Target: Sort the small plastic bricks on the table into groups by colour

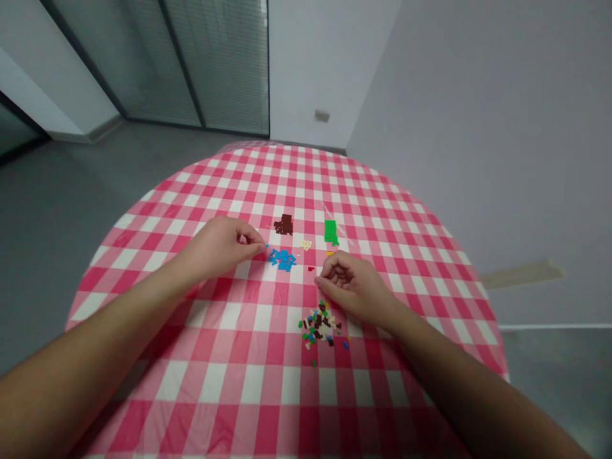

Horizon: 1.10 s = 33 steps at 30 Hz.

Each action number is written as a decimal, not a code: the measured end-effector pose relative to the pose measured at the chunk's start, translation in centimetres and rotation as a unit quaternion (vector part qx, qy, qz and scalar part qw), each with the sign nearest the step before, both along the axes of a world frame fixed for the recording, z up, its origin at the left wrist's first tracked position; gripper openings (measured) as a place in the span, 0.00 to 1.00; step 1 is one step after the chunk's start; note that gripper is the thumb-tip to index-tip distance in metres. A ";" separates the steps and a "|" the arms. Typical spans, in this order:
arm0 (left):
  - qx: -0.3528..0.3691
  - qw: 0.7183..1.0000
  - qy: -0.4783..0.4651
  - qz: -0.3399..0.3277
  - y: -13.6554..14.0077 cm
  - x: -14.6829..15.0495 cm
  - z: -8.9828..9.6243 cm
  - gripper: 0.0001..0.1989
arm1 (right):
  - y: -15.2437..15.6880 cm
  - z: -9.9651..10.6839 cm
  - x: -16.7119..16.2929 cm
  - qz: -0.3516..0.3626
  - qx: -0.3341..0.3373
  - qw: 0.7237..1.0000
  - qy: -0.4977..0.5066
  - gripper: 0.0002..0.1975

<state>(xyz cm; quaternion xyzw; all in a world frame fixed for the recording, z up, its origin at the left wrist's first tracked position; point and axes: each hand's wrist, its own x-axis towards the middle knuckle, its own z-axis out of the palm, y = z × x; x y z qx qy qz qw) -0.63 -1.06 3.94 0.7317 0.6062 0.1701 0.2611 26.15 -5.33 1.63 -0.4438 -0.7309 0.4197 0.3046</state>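
My left hand (224, 245) is pinched, with a small blue brick (266, 247) showing at its fingertips beside a cluster of blue bricks (283, 259). My right hand (356, 285) has its thumb and fingertips together; whether anything is between them I cannot make out. Just left of those fingertips lies a tiny red brick (311, 269), and yellow pieces (330, 254) show behind the hand. Closer to me sits a mixed pile of small bricks (319, 325) in green, brown, cream and blue.
Dark brown bricks (284, 225), cream bricks (306, 245) and green bricks (331, 231) lie in separate groups farther back. Everything rests on a round table with a red-and-white checked cloth (229, 382). A white wall (478, 127) rises to the right, glass panels (215, 64) at the back left.
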 end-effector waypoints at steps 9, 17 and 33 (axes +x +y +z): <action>-0.031 0.999 0.017 -0.029 0.8 -0.2 -1.7 0.09 | 0.3 0.0 0.0 0.021 0.010 0.999 -0.044 0.05; -0.029 0.998 0.029 -0.041 0.9 -0.1 -2.2 0.08 | 0.3 -0.1 0.2 0.027 0.006 0.998 -0.049 0.05; -0.025 0.997 0.031 -0.060 0.7 0.2 -1.9 0.10 | 1.0 0.9 1.4 0.140 0.000 0.982 -0.127 0.03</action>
